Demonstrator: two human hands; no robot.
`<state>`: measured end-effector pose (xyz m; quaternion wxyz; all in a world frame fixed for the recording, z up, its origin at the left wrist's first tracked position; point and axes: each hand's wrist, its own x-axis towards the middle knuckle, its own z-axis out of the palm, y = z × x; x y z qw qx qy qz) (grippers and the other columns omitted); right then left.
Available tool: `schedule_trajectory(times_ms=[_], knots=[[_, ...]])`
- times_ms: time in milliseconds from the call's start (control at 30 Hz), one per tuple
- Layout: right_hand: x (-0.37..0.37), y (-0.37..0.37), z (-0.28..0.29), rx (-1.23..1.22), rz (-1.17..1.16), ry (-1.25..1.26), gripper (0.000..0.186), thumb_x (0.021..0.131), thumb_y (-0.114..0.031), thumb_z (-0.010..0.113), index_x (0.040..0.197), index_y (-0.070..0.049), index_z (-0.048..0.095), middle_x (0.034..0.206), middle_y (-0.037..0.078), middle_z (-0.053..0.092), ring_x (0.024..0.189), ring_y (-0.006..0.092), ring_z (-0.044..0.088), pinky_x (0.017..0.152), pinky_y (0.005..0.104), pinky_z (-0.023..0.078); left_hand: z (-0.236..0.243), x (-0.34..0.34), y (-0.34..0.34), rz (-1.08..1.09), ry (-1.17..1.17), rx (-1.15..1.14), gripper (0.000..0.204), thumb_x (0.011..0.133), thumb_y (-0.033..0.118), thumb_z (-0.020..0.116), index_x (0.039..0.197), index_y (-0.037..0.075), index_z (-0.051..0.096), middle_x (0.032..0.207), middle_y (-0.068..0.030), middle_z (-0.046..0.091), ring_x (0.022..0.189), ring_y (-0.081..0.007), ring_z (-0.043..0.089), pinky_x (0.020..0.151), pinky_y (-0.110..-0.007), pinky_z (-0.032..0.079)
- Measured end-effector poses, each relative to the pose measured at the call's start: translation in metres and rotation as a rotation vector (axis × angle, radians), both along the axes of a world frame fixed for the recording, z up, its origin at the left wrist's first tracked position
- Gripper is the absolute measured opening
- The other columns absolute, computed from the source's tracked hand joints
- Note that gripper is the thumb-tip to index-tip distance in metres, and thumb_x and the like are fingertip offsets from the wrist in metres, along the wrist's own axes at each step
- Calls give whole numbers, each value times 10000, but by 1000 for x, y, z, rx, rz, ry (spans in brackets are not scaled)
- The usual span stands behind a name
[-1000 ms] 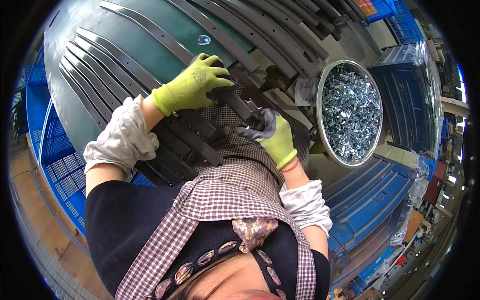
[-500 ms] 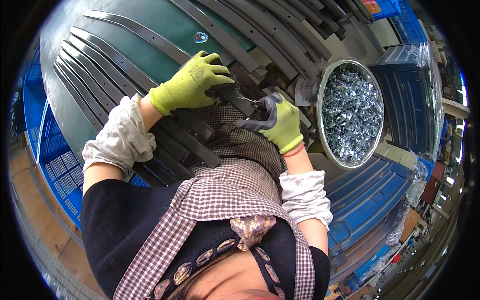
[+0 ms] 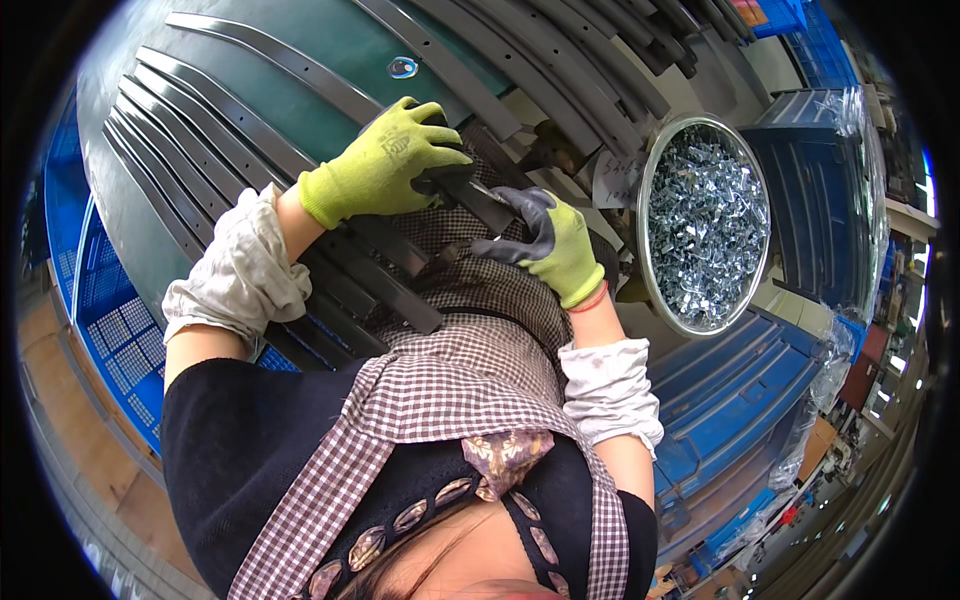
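Note:
My left hand [image 3: 395,165], in a yellow-green glove with dark-coated fingers, is closed around a long black strip [image 3: 478,203] close to its end. My right hand [image 3: 555,240], gloved alike, has its fingers and thumb bent around the strip's free end. A small bright bit shows by the right thumb, too small to name. Under the left forearm, several more black strips [image 3: 395,300] point toward my lap, over a checked apron [image 3: 480,290].
A round metal bowl [image 3: 645,250] full of small shiny metal clips [image 3: 705,225] stands at the right. Dark strips [image 3: 210,115] lie on the green table [image 3: 290,110], with more stacked at the far side [image 3: 560,70]. Blue crates [image 3: 125,345] are at the left; blue bins [image 3: 725,400] at the right.
The right fingers have moved slightly left and closed in on the strip's end. A thin shiny metal piece seen there before is now mostly hidden. The left hand has barely moved.

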<state>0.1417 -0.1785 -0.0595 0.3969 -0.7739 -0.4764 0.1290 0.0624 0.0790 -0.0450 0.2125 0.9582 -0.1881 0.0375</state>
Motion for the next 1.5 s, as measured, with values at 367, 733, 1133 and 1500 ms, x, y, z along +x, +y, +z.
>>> schedule_trajectory(times_ms=[367,733,1133,1500], knots=[[9,3,-21,-126,-16,328,482,662,-292,885,984,15,698,879,88,696,798,185,652,718,299,512,1,2,2,30,29,6,558,523,171,831,1071,160,727,1137,-7,655,1092,-251,534,984,-427,411],[-40,-47,-1,-108,-212,-34,244,737,-28,658,969,-89,704,839,71,691,721,271,663,652,358,539,3,0,1,30,12,-4,528,557,162,820,1076,162,727,1144,-5,658,1106,-252,528,989,-432,421],[-39,-23,8,-193,-82,-448,182,776,-194,718,925,-134,632,686,57,553,597,257,600,534,371,471,20,1,3,19,252,11,561,576,181,825,1125,146,714,1177,-22,660,1198,-315,496,1049,-459,411],[84,-151,30,-627,-949,-276,467,795,-474,743,1142,-170,667,964,97,694,862,309,667,752,424,514,42,19,35,212,232,-244,548,690,85,754,1228,83,649,1216,-121,647,1147,-308,594,1033,-383,451]])
